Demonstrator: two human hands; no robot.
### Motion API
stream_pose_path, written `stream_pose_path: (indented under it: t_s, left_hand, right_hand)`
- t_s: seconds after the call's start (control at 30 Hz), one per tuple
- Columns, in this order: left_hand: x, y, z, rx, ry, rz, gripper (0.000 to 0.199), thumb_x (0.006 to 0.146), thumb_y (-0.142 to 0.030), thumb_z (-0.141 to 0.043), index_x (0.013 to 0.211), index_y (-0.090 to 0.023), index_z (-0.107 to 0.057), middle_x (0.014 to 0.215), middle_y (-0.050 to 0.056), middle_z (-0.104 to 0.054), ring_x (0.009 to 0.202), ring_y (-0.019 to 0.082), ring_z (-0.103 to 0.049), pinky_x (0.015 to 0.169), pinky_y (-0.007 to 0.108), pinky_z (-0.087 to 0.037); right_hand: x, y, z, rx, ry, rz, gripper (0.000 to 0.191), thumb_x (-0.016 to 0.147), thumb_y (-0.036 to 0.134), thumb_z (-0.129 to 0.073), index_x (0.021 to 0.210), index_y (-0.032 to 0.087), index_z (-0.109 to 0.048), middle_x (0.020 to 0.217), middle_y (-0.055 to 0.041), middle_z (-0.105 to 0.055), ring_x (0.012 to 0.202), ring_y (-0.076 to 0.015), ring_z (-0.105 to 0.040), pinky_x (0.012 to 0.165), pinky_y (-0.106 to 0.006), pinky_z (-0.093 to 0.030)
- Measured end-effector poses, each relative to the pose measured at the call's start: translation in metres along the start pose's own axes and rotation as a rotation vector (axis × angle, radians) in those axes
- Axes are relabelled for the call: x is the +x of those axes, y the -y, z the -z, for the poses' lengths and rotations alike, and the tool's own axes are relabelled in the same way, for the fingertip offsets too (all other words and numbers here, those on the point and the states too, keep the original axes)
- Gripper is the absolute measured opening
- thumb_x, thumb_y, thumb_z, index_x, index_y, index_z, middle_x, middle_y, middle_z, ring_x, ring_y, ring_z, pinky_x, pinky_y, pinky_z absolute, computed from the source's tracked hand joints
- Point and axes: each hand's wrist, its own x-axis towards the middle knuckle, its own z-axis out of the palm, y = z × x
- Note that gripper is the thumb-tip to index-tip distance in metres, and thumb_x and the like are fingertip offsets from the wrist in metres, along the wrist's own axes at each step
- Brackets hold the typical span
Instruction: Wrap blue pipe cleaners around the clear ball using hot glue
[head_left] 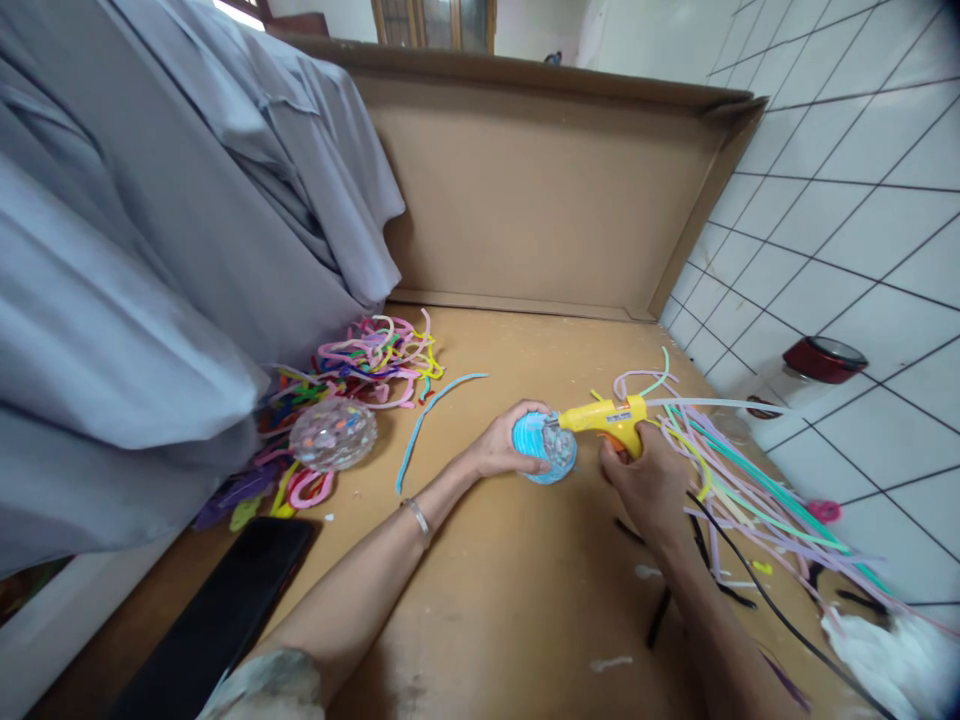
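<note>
My left hand [504,442] is closed around a small round jar [559,450], clear in part and wrapped with light blue pipe cleaner. In my right hand [645,478] is a yellow hot glue gun [604,420], a finger at its orange trigger. The gun's nozzle reaches the jar's near side; whether it touches cannot be made out. A long translucent glue stick [712,405] sticks out of the gun's back. On the table left of the jar lies one loose light blue pipe cleaner [426,425].
A tangle of coloured pipe cleaners [375,355] and a clear faceted bowl [334,435] lie at left, near a black phone [225,610]. Straight pipe cleaners [780,500], a black cord [772,600] and a red-lidded jar [814,370] are at right. Cardboard [540,190] stands behind; grey cloth [172,250] hangs left.
</note>
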Motion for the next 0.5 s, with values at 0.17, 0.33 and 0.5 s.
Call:
stream_pose_path:
  t_s: [0.17, 0.33, 0.5]
  left_hand:
    - [-0.0006, -0.0032, -0.0005, -0.015, -0.002, 0.005, 0.074, 0.049, -0.024, -0.085, 0.117, -0.02, -0.055, 0.117, 0.007, -0.058, 0.105, 0.022, -0.057, 0.09, 0.033, -0.047]
    - [-0.0015, -0.0064, -0.0022, -0.062, 0.009, 0.016, 0.072, 0.05, -0.024, -0.085, 0.115, -0.02, -0.054, 0.115, 0.006, -0.057, 0.102, 0.021, -0.057, 0.087, 0.031, -0.046]
    - [-0.002, -0.0087, -0.0039, -0.08, 0.009, 0.033, 0.072, 0.049, -0.027, -0.085, 0.114, -0.02, -0.054, 0.113, 0.005, -0.057, 0.1, 0.02, -0.056, 0.087, 0.03, -0.045]
  right_hand:
    - [0.0007, 0.0006, 0.0002, 0.003, -0.02, 0.01, 0.018, 0.076, 0.04, -0.052, 0.072, 0.023, -0.048, 0.061, 0.0005, -0.052, 0.054, -0.0147, -0.041, 0.054, -0.027, -0.03]
    - [0.0005, 0.0014, 0.0005, 0.006, -0.023, -0.013, 0.018, 0.076, 0.04, -0.051, 0.072, 0.023, -0.048, 0.06, 0.0004, -0.052, 0.052, -0.0145, -0.04, 0.053, -0.027, -0.03]
    - [0.001, 0.0029, 0.0029, 0.011, -0.007, 0.004, 0.018, 0.077, 0.039, -0.051, 0.07, 0.023, -0.046, 0.061, 0.0001, -0.053, 0.054, -0.0148, -0.041, 0.054, -0.027, -0.03]
